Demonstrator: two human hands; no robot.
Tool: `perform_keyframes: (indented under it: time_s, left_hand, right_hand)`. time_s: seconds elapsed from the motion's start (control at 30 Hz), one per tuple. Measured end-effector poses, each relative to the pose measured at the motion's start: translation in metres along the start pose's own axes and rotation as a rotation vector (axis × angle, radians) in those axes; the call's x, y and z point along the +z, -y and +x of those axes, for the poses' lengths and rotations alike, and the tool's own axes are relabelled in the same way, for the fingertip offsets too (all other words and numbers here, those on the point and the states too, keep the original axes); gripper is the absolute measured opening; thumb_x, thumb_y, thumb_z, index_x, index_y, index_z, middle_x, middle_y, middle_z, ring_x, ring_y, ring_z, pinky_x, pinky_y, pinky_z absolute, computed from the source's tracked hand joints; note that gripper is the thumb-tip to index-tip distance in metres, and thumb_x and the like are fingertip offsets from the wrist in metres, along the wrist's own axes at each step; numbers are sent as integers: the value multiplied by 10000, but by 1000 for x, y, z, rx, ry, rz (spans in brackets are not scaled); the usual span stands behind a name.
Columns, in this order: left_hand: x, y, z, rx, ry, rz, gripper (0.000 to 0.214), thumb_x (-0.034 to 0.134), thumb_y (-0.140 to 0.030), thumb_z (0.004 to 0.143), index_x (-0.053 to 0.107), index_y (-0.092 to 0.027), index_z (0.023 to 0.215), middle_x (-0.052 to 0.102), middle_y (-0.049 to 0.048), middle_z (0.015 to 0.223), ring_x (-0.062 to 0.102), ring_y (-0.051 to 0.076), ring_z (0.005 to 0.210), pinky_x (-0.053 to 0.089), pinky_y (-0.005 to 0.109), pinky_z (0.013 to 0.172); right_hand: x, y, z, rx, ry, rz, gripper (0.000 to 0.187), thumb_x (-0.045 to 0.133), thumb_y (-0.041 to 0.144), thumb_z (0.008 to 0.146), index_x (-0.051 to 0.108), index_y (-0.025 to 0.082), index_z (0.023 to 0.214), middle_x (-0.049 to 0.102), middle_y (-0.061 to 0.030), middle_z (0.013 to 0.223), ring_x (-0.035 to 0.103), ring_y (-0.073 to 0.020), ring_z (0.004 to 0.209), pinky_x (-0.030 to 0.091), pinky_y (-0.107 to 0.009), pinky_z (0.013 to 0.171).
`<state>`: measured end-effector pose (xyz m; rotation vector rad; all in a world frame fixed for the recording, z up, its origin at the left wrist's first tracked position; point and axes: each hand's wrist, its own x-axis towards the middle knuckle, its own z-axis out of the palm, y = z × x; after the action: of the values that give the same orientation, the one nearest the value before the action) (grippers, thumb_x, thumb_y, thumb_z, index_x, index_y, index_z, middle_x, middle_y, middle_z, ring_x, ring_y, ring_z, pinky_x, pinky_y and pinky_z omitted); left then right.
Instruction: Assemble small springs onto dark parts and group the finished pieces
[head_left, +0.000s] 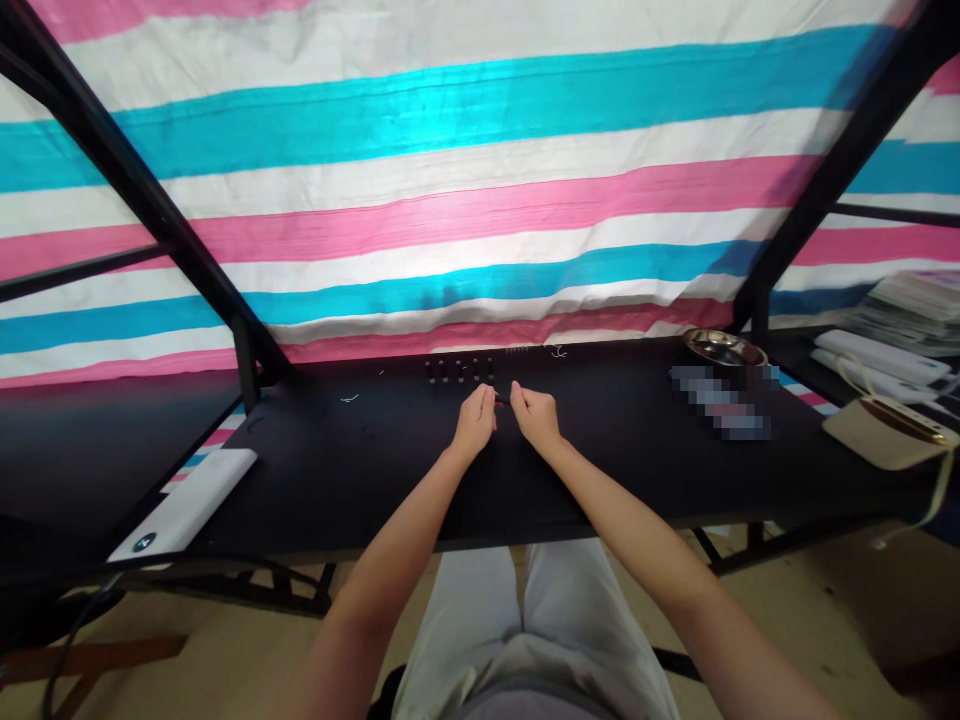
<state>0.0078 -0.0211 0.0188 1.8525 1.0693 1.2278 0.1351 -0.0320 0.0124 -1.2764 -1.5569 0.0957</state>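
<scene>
My left hand (475, 420) and my right hand (534, 413) meet over the middle of a black table (360, 470). Both have the fingers curled in a pinch. Between them is a small dark piece (501, 399), too small to name, held at its two ends. Just beyond the hands a row of several small dark upright pieces (459, 369) stands near the table's far edge.
A metal bowl (724, 347) sits at the back right, with a blurred patch (720, 402) in front of it. A white power bank (187, 505) lies at the left edge. White devices (877, 358), a tan pad (889, 432) and stacked papers (911, 305) are far right. Black frame posts (244, 365) rise before a striped cloth (480, 200).
</scene>
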Motion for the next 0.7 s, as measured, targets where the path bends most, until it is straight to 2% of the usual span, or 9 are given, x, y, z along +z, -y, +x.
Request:
perform_keyframes:
  time_s: [0.2, 0.37, 0.6, 0.7]
  left_hand:
    - [0, 1, 1, -52, -19, -20, 395, 304, -474, 888, 488, -171, 713, 500, -42, 485, 467, 82, 395, 390, 221, 506]
    - [0, 7, 5, -128, -42, -127, 447, 338, -519, 860, 484, -162, 633, 513, -24, 490, 448, 71, 368, 363, 207, 441]
    - [-2, 11, 6, -162, -57, -194, 478, 383, -533, 836, 482, -151, 567, 494, -20, 470, 445, 63, 360, 350, 195, 409]
    - [-4, 10, 9, -215, -123, -283, 458, 399, -531, 822, 463, -154, 571, 489, -24, 476, 434, 60, 344, 325, 190, 377]
  right_hand:
    - [0, 1, -2, -31, 28, -47, 507, 301, 391, 902, 421, 186, 455, 447, 2, 447, 351, -88, 430, 257, -250, 495]
    - [-1, 4, -3, -13, 67, -68, 495, 293, 403, 899, 432, 196, 472, 469, -9, 471, 364, -100, 453, 273, -254, 515]
    - [-1, 4, -4, 3, 65, 0, 445, 338, 386, 885, 349, 198, 482, 388, 18, 468, 318, -93, 457, 252, -249, 513]
    - [-1, 3, -4, -11, 39, 38, 411, 365, 372, 877, 328, 199, 506, 350, 31, 485, 300, -91, 473, 251, -243, 519]
